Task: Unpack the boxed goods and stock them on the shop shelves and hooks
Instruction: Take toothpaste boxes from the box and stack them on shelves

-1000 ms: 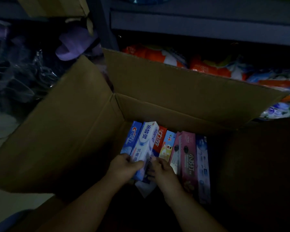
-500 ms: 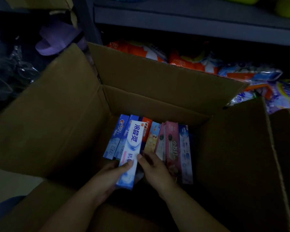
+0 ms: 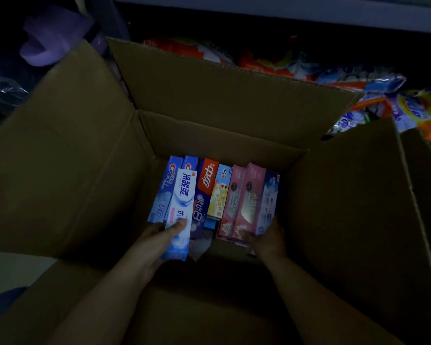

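Open cardboard carton (image 3: 67,155), flaps splayed, fills the frame; a row of toothpaste boxes (image 3: 210,192) lies side by side at its bottom, centre frame, ends toward the person, presumably so each can be drawn out lengthwise. Left hand (image 3: 157,241) grips the near end of a white-and-blue toothpaste box (image 3: 181,215), thumb over its face, box raised above the row; right hand (image 3: 265,241) has fingers curled on the near end of the pink boxes (image 3: 244,202) at the row's right, probably steadying them or taking the next. Stocked shelf (image 3: 271,62) of bright packets across upper right of the frame, just behind the carton; likely destination.
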Demonstrator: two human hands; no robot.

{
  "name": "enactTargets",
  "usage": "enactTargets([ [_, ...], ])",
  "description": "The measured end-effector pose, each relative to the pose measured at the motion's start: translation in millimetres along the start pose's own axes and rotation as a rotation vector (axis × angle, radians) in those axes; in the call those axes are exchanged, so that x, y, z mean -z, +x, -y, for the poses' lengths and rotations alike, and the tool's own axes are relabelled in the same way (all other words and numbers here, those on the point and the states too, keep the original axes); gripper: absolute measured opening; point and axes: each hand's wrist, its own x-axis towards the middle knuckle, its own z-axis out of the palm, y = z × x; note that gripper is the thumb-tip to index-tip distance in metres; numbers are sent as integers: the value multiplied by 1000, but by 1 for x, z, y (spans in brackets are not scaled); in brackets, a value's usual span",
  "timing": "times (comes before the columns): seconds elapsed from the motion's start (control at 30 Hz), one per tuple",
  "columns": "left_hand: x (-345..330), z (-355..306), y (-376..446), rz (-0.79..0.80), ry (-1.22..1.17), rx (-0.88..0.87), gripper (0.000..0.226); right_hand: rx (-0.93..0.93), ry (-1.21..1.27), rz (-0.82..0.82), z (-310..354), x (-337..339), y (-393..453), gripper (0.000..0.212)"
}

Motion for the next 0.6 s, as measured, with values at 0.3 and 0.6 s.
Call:
enactTargets([
  [0.3, 1, 1, 7, 37, 19, 15, 51, 21, 189, 63, 5, -11, 0, 67],
  [0.6, -6, -3, 4, -30, -42, -82, 21, 75, 226, -280, 31, 8, -38, 48],
])
